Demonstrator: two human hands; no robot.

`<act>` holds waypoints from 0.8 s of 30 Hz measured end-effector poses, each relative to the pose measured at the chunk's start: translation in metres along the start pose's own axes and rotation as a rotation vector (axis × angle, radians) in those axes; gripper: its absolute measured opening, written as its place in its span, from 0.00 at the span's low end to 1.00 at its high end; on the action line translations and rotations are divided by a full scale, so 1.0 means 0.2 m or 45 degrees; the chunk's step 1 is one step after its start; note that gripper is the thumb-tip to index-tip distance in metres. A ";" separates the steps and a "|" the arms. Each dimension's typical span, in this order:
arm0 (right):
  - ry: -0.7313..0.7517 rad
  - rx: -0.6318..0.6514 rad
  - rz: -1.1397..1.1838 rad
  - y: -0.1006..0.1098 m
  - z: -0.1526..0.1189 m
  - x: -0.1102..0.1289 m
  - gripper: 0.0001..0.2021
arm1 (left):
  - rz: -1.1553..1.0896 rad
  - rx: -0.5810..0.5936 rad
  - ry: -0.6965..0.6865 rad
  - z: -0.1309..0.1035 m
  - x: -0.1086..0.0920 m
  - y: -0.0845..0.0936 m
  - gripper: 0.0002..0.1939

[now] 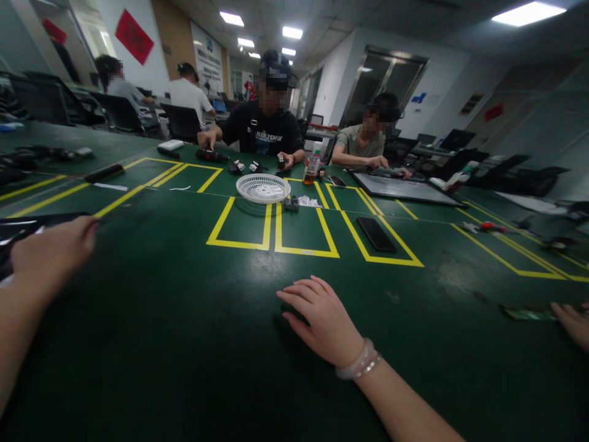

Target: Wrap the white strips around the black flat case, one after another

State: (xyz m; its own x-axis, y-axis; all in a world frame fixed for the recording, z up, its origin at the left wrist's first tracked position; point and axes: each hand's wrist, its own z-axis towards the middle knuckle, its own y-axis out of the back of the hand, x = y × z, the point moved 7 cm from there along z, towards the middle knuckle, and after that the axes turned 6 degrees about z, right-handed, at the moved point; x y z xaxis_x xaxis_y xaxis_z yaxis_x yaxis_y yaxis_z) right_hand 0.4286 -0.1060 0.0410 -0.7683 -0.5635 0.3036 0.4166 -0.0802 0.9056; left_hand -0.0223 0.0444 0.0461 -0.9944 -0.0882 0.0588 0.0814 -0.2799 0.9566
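At the left edge my left hand (pixel 57 248) is closed, its fingers pinched on a glossy black sheet-like thing (pixel 43 219) with pale patches. Most of that thing is cut off by the frame or hidden behind the hand, so its kind is unclear. My right hand (pixel 322 316), a pale bracelet on its wrist, is over the green tabletop (pixel 193 344) near the middle. Its fingers are stretched out and hold nothing. Beyond it are yellow tape outlines (pixel 306 252) and a black phone (pixel 376 234) lying flat.
A white plastic basket (pixel 263 187) stands mid-table, with a small dark part (pixel 291 203) and a bottle (pixel 311 167) near it. Two people sit opposite, hands at work. At the right edge another person's hand (pixel 573 324) touches a green strip (pixel 527 312).
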 end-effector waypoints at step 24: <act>-0.420 -0.323 0.858 0.06 -0.01 -0.17 0.16 | 0.004 -0.251 -0.824 -0.20 -0.76 0.18 0.31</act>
State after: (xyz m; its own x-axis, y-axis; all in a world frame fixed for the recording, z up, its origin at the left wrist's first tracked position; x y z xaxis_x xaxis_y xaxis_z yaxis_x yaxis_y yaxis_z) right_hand 0.4608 -0.0903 0.0410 -0.3987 -0.2875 0.8708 0.9110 -0.0154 0.4120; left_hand 0.1343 0.0087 0.0598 -0.8292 0.4843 0.2792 0.0340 -0.4548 0.8900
